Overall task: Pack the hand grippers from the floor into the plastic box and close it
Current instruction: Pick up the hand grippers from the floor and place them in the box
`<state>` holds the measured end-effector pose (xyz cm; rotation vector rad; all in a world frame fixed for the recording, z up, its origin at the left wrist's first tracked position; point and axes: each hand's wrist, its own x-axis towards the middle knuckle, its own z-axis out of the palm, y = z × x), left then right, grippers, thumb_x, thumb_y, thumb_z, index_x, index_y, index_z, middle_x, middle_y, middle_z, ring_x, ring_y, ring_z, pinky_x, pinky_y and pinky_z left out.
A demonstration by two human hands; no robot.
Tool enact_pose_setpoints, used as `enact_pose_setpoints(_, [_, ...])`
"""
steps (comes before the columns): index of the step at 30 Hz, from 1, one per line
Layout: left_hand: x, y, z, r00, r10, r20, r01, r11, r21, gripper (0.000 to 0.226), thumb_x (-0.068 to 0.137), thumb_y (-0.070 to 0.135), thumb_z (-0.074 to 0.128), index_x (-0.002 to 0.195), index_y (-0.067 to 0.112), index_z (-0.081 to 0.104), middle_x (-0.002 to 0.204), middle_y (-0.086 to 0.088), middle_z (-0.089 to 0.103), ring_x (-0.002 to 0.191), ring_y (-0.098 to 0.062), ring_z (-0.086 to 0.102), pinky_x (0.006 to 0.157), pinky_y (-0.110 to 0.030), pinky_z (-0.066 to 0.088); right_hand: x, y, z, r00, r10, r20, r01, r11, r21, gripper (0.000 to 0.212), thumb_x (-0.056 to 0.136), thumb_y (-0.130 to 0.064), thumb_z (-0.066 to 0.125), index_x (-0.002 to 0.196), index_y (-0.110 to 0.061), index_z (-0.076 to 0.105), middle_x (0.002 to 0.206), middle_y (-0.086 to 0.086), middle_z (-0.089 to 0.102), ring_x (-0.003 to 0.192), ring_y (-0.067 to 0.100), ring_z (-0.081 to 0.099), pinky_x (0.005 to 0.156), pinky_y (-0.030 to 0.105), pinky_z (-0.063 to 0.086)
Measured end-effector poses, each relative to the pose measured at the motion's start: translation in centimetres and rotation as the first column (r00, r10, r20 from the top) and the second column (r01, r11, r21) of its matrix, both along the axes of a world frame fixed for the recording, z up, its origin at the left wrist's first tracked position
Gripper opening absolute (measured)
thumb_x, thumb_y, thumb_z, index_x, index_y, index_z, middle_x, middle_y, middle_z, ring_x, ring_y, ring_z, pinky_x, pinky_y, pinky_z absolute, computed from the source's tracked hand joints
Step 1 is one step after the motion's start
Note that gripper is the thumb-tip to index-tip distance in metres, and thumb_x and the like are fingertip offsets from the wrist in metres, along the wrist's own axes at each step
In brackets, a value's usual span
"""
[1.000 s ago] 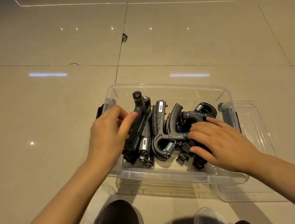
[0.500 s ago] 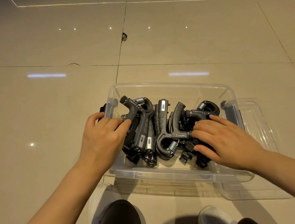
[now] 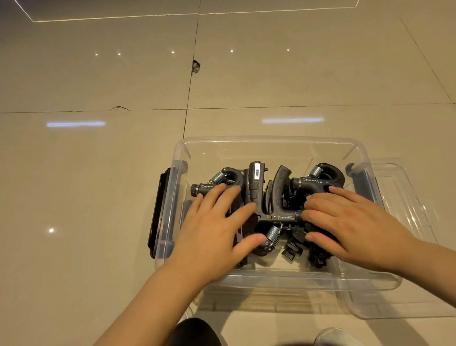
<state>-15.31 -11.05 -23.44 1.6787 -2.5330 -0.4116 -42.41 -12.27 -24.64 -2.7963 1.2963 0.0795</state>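
Several black hand grippers (image 3: 268, 205) lie jumbled in the clear plastic box (image 3: 271, 144), left hand (image 3: 213, 235) and right hand (image 3: 347, 223) pressing flat-fingered on them; rigid, springy, probably snag-prone, best grasped by handles.

Left hand (image 3: 213, 235) now flat on hand grippers (image 3: 265, 197)

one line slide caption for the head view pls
Both hands, left hand and right hand, press flat on hand grippers in the open plastic box.
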Motion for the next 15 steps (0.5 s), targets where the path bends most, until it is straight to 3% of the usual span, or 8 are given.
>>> enact_pose_setpoints(2, [-0.4,-0.3,-0.3,0.996,-0.037,0.077,0.022,0.982,0.187,0.072,0.082,0.072,0.037,0.145,0.038,0.026,0.158,0.004,0.008,0.145,-0.019,0.000,0.116,-0.048,0.018,0.0,0.0,-0.1,1.000,-0.005,0.000,0.005,1.000,-0.006,0.037,0.093,-0.048,0.035,0.108,-0.026,0.061,0.112,-0.007,0.062,0.115,0.014,0.055,0.105,0.037,0.030])
enact_pose_setpoints(4, [-0.4,-0.7,-0.4,0.993,-0.037,0.110,0.007,0.966,0.259,0.078,0.081,0.070,0.045,0.147,0.039,0.017,0.158,0.009,-0.005,0.144,-0.015,-0.009,0.117,-0.045,0.014,0.1,-0.1,0.0,1.000,-0.007,-0.005,0.007,1.000,-0.007,0.037,0.093,-0.048,0.035,0.108,-0.026,0.061,0.112,-0.007,0.061,0.115,0.014,0.054,0.105,0.037,0.029])
enact_pose_setpoints(11, [-0.6,-1.2,-1.3,0.985,-0.050,0.167,0.026,0.989,0.143,0.052,0.090,0.055,0.044,0.138,0.036,0.038,0.159,-0.002,-0.004,0.145,-0.025,-0.006,0.117,-0.048,0.003,0.2,-0.1,0.3,0.999,0.002,-0.034,-0.002,1.000,0.003,0.038,0.090,-0.051,0.038,0.108,-0.026,0.061,0.112,-0.006,0.062,0.115,0.015,0.055,0.105,0.039,0.034])
enact_pose_setpoints(15, [-0.8,-0.9,-1.3,0.982,-0.054,0.183,0.028,0.990,0.139,0.037,0.091,0.052,0.045,0.123,0.034,0.050,0.158,-0.006,-0.003,0.145,-0.030,-0.006,0.115,-0.051,0.010,0.2,-0.1,0.6,0.996,0.025,-0.091,-0.023,0.999,0.022,0.039,0.086,-0.054,0.042,0.108,-0.027,0.060,0.114,-0.005,0.062,0.116,0.016,0.055,0.102,0.042,0.039])
